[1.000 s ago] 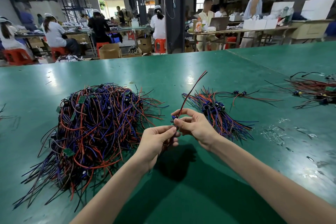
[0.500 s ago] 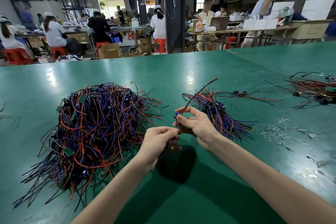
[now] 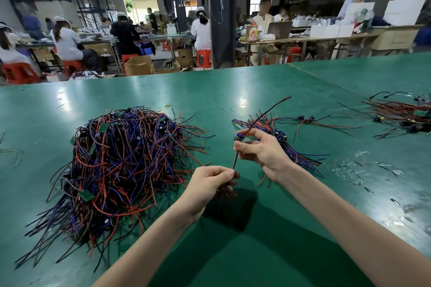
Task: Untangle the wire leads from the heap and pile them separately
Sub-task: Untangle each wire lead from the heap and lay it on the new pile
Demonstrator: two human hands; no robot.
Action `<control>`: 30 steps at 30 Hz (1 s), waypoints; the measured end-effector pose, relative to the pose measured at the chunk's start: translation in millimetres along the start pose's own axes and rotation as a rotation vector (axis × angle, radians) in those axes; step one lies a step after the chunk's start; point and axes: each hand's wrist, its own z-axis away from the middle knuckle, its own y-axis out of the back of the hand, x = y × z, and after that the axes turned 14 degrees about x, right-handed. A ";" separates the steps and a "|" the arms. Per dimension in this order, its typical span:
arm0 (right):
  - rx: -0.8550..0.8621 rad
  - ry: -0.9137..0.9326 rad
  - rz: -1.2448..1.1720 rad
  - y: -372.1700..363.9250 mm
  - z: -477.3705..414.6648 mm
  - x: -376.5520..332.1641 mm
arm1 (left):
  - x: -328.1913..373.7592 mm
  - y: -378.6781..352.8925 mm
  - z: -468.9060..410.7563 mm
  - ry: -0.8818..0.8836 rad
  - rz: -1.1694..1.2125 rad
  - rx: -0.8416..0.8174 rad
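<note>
Both hands hold one lead (image 3: 236, 158) above the table (image 3: 210, 91). The left hand (image 3: 210, 184) pinches its near end; the right hand (image 3: 261, 149) grips by the blue part, red-black wires rising far-right. The heap (image 3: 123, 158), a red, blue and black tangle, lies left; the pile (image 3: 277, 133) lies behind the right hand.

Person, two forearms and hands in view, entering from the lower edge over the green table (image 3: 210, 91).
Left hand (image 3: 205, 185): bare; no glove, ring or watch visible. Forearm bare to the picture's edge; no sleeve or cuff shows.
Right hand (image 3: 263, 151): bare; no glove, ring or wristband visible. Forearm bare to the picture's edge, likewise unsleeved.
Fingernails short, unpainted where visible.
</note>
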 end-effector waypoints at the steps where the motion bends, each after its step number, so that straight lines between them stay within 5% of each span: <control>1: 0.015 0.023 0.020 0.5 -0.7 -1.0 | 0.1 0.2 -0.3 0.006 0.004 -0.007; 24: 0.258 0.114 -0.008 19.8 -25.1 -0.5 | -14.7 -0.4 -10.9 -0.102 -0.282 0.013; 30: 0.302 0.095 -0.068 22.6 -27.1 -6.5 | -14.7 4.0 -6.8 -0.366 -0.477 0.158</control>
